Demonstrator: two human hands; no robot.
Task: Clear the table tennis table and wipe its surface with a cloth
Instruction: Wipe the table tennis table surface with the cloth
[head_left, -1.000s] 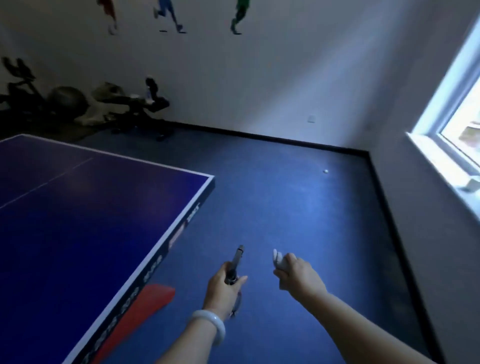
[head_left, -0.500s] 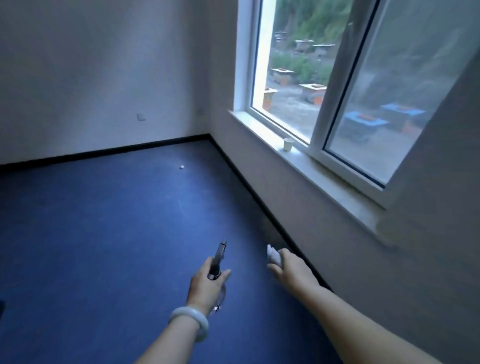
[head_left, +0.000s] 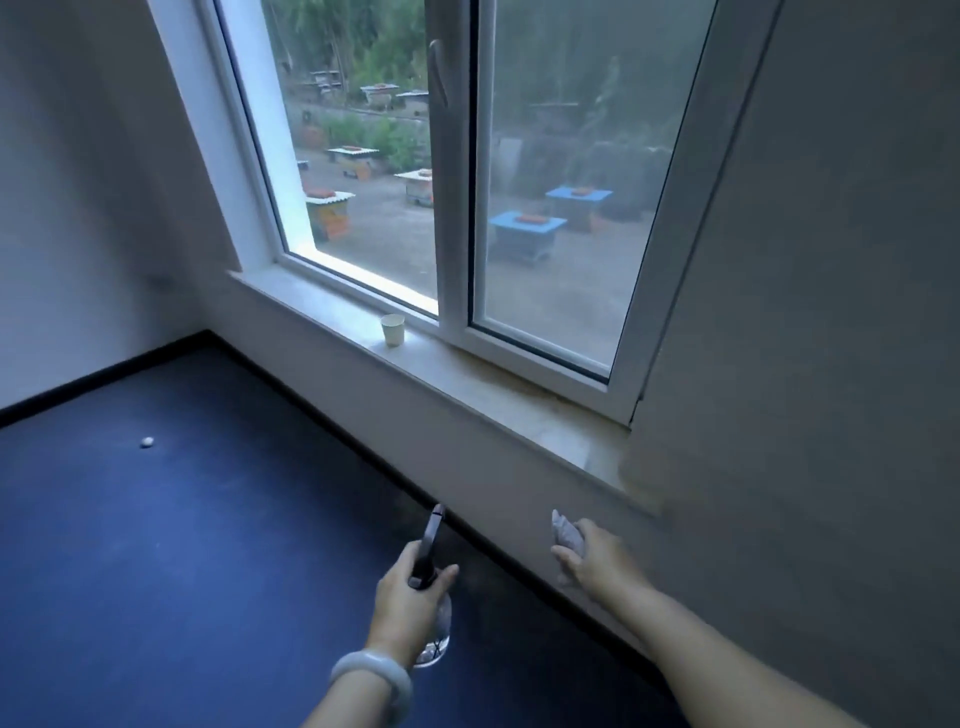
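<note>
Cloth was seen bunched in the right hand, fingers curled around it, held out just below the near end of the windowsill. Spray bottle was gripped in the left hand, its long axis tilted up and away toward the sill, nozzle end leading. Sill lay ahead and above both hands; right hand was judged nearer. Paper cup stood farther along the sill. Tabletop was not in view.
</note>
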